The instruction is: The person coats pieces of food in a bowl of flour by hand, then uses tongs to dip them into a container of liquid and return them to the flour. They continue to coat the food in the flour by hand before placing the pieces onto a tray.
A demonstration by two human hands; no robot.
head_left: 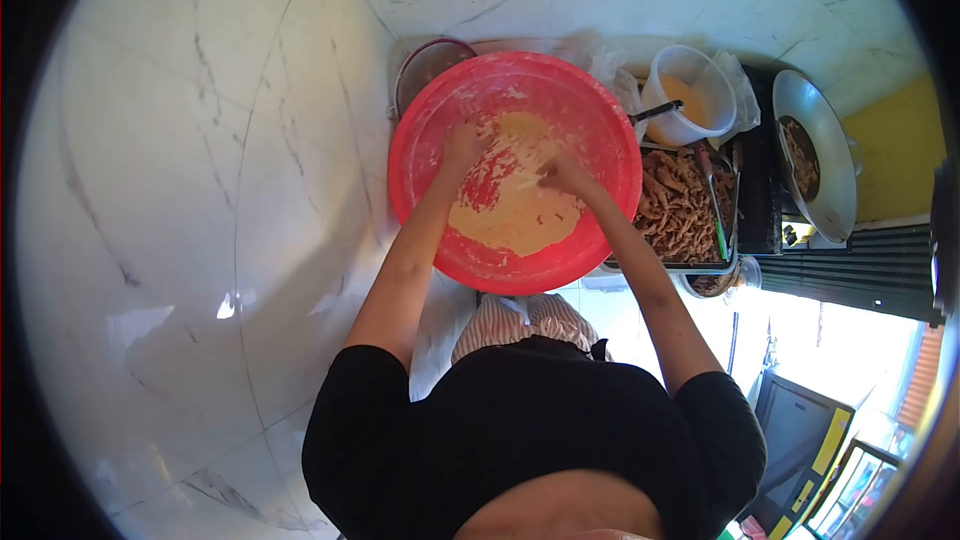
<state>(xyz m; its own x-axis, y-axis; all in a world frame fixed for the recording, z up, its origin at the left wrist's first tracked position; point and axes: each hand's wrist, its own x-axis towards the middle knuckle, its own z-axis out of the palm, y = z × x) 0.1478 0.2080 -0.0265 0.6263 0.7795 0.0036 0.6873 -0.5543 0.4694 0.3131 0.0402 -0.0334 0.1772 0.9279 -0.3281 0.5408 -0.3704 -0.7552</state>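
A large red basin [622, 155] holds pale, floury powder [515, 225] with small clumps through it. Both of my hands are inside the basin. My left hand [464, 147] is at the left of the powder, its floury fingers blending into the pale clumps. My right hand [567, 173] is over the right part of the powder, fingers curled inward with the tips pressed together. What is in those fingers, if anything, I cannot make out. Bare red bottom shows through the powder between the two hands.
Right of the basin, a tray of brown fried strips [675, 202] holds green-tipped tongs [718, 225]. Behind it stands a white tub [664, 68] with yellowish liquid and a black handle [658, 112]. A wok [838, 180] is farther right. A bucket [425, 65] sits behind the basin, against the marbled wall [200, 190].
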